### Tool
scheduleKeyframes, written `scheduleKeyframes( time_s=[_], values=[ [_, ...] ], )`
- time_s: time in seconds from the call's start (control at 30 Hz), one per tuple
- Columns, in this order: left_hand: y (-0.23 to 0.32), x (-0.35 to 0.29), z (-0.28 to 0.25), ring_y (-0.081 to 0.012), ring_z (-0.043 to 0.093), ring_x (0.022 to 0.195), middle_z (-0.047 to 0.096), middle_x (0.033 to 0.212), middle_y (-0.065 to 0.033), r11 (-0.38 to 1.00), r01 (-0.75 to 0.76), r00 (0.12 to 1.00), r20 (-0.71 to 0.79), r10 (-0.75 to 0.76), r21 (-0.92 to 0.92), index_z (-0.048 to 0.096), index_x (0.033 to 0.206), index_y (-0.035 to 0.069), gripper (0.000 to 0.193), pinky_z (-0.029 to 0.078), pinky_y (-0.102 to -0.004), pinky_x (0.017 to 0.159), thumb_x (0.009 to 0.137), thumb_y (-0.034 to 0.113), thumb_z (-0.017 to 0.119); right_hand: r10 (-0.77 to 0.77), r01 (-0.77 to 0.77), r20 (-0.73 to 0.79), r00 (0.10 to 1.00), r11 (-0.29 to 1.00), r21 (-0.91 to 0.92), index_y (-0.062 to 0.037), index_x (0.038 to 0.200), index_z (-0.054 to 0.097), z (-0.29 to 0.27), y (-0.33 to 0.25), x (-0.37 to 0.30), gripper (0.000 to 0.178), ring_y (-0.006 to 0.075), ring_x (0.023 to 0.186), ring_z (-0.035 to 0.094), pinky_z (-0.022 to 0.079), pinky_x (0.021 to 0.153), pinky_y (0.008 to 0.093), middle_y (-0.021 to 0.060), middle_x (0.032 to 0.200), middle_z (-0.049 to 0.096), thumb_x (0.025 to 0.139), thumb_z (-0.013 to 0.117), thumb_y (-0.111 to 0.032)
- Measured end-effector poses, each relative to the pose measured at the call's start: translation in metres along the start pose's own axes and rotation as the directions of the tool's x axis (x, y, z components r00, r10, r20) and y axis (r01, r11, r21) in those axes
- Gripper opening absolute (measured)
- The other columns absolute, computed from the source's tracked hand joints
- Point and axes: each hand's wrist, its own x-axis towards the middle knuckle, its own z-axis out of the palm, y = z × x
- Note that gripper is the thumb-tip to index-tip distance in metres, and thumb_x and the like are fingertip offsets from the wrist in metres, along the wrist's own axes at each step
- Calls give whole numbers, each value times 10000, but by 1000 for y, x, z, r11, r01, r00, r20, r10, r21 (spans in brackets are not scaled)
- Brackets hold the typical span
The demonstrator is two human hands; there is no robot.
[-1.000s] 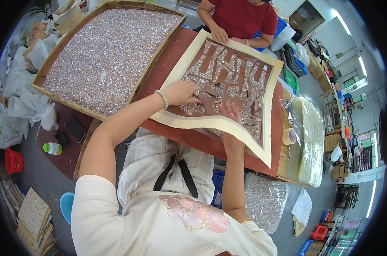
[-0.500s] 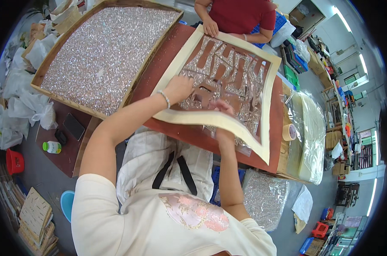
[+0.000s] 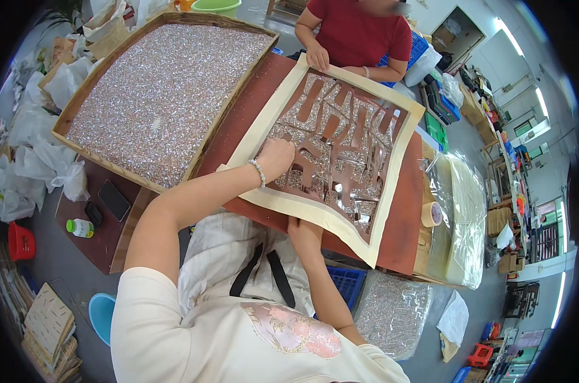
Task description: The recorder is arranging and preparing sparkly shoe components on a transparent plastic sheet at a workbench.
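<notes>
A large sheet with a cream border (image 3: 248,142) lies at a slant on the reddish-brown board (image 3: 235,121). Inside the border, brown strip-like shapes (image 3: 312,102) alternate with glittering stone-covered areas. My left hand (image 3: 278,157), with a beaded bracelet at its wrist, rests on the sheet's left inner part, fingers curled closed; whatever they pinch is hidden. My right hand (image 3: 305,235) is at the near border, its fingers out of sight under the sheet. Across the table, a person's hand (image 3: 317,57) presses on the far border corner.
Left of the sheet stands a wooden tray (image 3: 193,163) filled with sparkling small stones. A roll of tape (image 3: 432,214) and clear plastic-wrapped sheets (image 3: 465,220) are at the right. A phone (image 3: 114,200) and a green-capped bottle (image 3: 80,228) lie on a lower surface.
The sheet's near edge, bowed upward before, has come down flatter and its right corner has shifted left. My right hand has drawn back left from beneath it. My left hand stays closed on the sheet.
</notes>
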Motion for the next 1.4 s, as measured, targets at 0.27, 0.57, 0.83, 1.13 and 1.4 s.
scheduleKeyframes(
  time_s=[0.27,0.57,0.83,1.13,1.4],
  values=[
    [17,9,-25,-231,700,790,701,825,-112,987,81,907,400,-131,140,712,842,63,194,545,-373,567,847,200,575,-93,90,6,996,976,200,20,1373,432,21,-15,42,533,437,1255,443,341,1056,484,256,1369,466,867,538,-113],
    [-35,47,-75,-287,700,787,707,807,-131,969,-226,950,240,197,97,735,771,78,146,555,-412,647,776,170,620,-84,95,78,993,985,-141,29,1297,487,31,-10,41,433,400,1275,433,358,1049,489,239,1365,464,927,517,-194],
    [-80,41,-95,-344,685,770,686,813,-188,972,-228,940,248,233,-51,674,842,3,227,553,-432,681,835,215,591,-105,106,22,994,988,-111,21,1250,531,40,-15,41,376,381,1242,469,378,1033,485,213,1340,501,945,504,-198],
    [-26,-94,-90,-329,533,1128,547,1181,-176,786,-432,887,-52,458,-442,510,1217,18,751,427,-421,951,708,520,740,-143,146,-56,988,988,58,-20,1332,472,29,-7,24,490,394,1280,428,320,1083,466,214,1409,438,866,518,-163],
    [-50,-102,-77,-297,593,1058,591,1136,-160,943,-321,943,-120,310,-86,507,1245,38,440,458,-429,908,849,204,606,194,-177,443,875,981,-80,-25,1348,459,0,-42,45,486,365,1297,422,305,1100,453,199,1410,441,948,486,-299]
  ],
)
